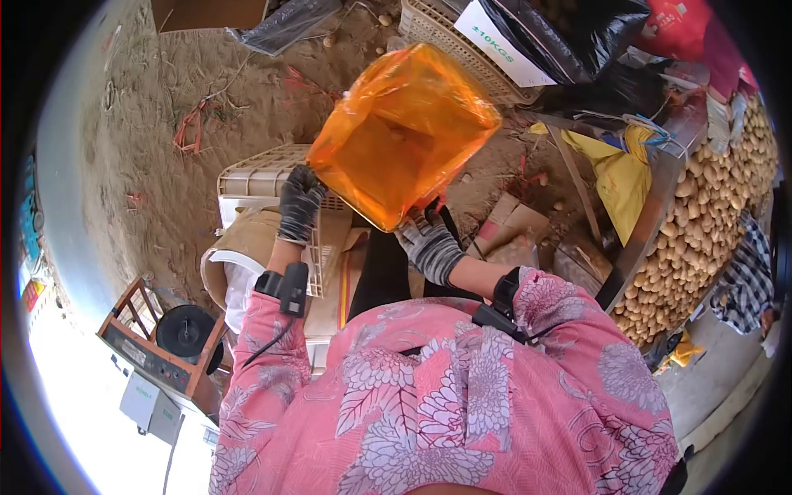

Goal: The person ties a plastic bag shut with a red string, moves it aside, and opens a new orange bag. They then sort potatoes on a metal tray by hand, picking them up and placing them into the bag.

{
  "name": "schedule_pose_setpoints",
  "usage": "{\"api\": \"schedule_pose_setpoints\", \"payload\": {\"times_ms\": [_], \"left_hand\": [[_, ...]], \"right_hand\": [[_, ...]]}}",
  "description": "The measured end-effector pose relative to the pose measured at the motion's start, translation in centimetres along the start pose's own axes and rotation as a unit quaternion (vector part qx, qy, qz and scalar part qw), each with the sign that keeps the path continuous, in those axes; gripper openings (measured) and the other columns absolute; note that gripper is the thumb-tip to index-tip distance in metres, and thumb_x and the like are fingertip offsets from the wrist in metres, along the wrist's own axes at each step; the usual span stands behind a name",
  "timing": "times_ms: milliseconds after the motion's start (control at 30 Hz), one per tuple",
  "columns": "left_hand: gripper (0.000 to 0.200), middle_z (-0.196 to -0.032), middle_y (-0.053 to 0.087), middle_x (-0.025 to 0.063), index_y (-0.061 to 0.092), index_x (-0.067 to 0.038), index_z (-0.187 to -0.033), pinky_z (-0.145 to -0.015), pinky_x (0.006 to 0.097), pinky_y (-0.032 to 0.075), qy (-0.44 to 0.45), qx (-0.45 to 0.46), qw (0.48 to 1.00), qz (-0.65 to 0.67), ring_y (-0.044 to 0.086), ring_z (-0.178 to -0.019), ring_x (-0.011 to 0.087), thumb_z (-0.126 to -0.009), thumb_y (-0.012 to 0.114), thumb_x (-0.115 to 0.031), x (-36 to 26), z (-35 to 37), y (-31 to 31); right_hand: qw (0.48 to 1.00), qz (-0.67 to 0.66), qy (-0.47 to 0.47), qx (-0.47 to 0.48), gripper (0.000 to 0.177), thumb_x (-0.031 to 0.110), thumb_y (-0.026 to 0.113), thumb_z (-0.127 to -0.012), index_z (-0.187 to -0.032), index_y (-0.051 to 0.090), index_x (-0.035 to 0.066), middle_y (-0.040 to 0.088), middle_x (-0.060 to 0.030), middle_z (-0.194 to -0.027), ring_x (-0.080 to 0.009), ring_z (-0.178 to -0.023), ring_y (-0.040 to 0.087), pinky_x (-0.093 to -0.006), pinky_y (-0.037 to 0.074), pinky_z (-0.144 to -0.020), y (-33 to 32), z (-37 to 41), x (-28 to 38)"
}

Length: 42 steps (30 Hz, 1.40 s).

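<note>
An orange plastic bag (396, 136) is held out in front of me, its mouth spread into a square so that I see down inside. My left hand (301, 202), in a dark striped glove, is closed on the bag's left corner. At the near edge, my right hand (431, 246), in a grey striped glove, has its fingers curled around the rim. The fingertips of both hands are partly hidden by the plastic. Below the bag, a beige plastic crate (272, 169) stands close to my left hand.
A large heap of potatoes (693, 231) lies behind a metal-edged board on the right. A labelled crate (429, 33) and black plastic (569, 41) are at the back. Flattened cardboard (507, 227) lies right of my legs. A wooden-framed machine (165, 346) stands at left.
</note>
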<state>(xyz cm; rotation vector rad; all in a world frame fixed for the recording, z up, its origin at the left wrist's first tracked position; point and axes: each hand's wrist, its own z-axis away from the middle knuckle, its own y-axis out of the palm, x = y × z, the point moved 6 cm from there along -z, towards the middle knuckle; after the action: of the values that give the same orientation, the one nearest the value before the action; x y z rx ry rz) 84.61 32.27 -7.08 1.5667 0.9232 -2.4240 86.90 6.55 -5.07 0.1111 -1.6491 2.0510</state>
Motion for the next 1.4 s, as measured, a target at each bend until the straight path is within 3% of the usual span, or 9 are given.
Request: {"api": "schedule_pose_setpoints", "payload": {"times_ms": [233,300,533,633,667,767,1100,1267,1400], "left_hand": [[0.02,-0.091,0.059,0.0064,0.053,-0.007,-0.105,-0.071,0.0303,0.052,-0.296,-0.028,0.901,0.317,0.06,-0.081,0.0186,-0.085,0.05,-0.006,4.2,-1.0,1.2],[0.026,-0.096,0.061,0.006,0.051,-0.007,-0.111,-0.077,0.035,0.052,-0.373,0.046,0.793,0.479,0.06,-0.089,0.0209,-0.088,0.051,-0.018,5.9,-0.1,3.9],[0.029,-0.106,0.057,0.0064,0.048,-0.008,-0.12,-0.08,0.0325,0.049,-0.243,0.003,0.839,0.486,0.056,-0.093,0.0196,-0.093,0.043,-0.02,8.1,-0.3,6.2],[0.027,-0.102,0.058,0.0067,0.049,-0.007,-0.117,-0.076,0.0327,0.051,-0.207,0.031,0.81,0.548,0.058,-0.087,0.0196,-0.093,0.041,-0.016,10.7,-1.1,6.6],[0.027,-0.102,0.058,0.0068,0.05,-0.007,-0.117,-0.075,0.0327,0.051,-0.222,0.021,0.808,0.545,0.058,-0.087,0.0196,-0.093,0.042,-0.016,10.7,-0.9,7.2],[0.026,-0.101,0.059,0.0069,0.05,-0.007,-0.115,-0.074,0.0326,0.051,-0.251,-0.002,0.8,0.546,0.059,-0.086,0.0194,-0.093,0.043,-0.016,11.4,0.1,8.9],[0.023,-0.098,0.06,0.0074,0.053,-0.006,-0.111,-0.068,0.0324,0.052,-0.291,-0.012,0.798,0.528,0.06,-0.082,0.019,-0.091,0.046,-0.016,10.4,-0.1,7.5],[0.02,-0.094,0.062,0.0079,0.056,-0.006,-0.105,-0.063,0.0312,0.052,-0.334,0.027,0.901,0.276,0.061,-0.079,0.0179,-0.089,0.051,-0.017,6.1,-2.7,1.1],[0.025,-0.085,0.061,0.005,0.057,-0.003,-0.103,-0.062,0.0294,0.049,-0.253,0.062,0.964,0.049,0.059,-0.071,0.0163,-0.083,0.061,-0.018,3.3,-9.0,-4.6]], "right_hand": [[0.966,-0.258,0.024,0.022,0.036,0.017,0.06,-0.075,-0.109,0.058,0.007,0.052,-0.0145,-0.119,-0.031,-0.105,0.054,-0.0426,0.043,-0.086,-3.3,1.6,-3.0],[0.821,-0.464,0.281,0.178,0.031,0.018,0.06,-0.079,-0.109,0.058,0.008,0.058,-0.0102,-0.109,-0.0266,-0.089,0.061,-0.0367,0.048,-0.075,2.3,2.9,-5.4],[0.346,-0.852,0.367,0.14,0.034,0.014,0.066,-0.08,-0.11,0.054,0.006,0.064,-0.0078,-0.093,-0.0213,-0.082,0.06,-0.0406,0.052,-0.065,7.3,-1.2,-3.9],[0.346,-0.859,0.359,0.117,0.03,0.015,0.062,-0.084,-0.112,0.054,0.01,0.063,-0.0076,-0.093,-0.0199,-0.076,0.061,-0.0385,0.053,-0.058,11.9,-1.8,-4.0],[0.534,-0.79,0.285,0.099,0.028,0.019,0.056,-0.087,-0.114,0.053,0.013,0.064,-0.0084,-0.091,-0.0208,-0.066,0.062,-0.036,0.052,-0.049,12.4,-2.5,-4.6],[0.531,-0.704,0.467,0.07,0.03,0.021,0.064,-0.081,-0.107,0.055,0.008,0.063,-0.0102,-0.071,-0.0203,-0.05,0.06,-0.0336,0.051,-0.048,7.7,-2.5,-5.4],[0.594,-0.705,0.347,0.173,0.029,0.026,0.058,-0.085,-0.108,0.053,0.009,0.061,-0.0095,-0.081,-0.021,-0.065,0.06,-0.0362,0.05,-0.055,12.8,-3.4,-9.0],[0.597,-0.636,0.358,0.332,0.031,0.03,0.058,-0.085,-0.108,0.052,0.01,0.059,-0.0093,-0.086,-0.021,-0.073,0.06,-0.0383,0.05,-0.06,12.0,1.9,-15.4],[0.509,-0.705,0.493,0.033,0.035,0.034,0.061,-0.083,-0.106,0.054,0.009,0.061,-0.0079,-0.087,-0.0196,-0.073,0.06,-0.0379,0.05,-0.061,6.5,3.8,-23.1]]}}
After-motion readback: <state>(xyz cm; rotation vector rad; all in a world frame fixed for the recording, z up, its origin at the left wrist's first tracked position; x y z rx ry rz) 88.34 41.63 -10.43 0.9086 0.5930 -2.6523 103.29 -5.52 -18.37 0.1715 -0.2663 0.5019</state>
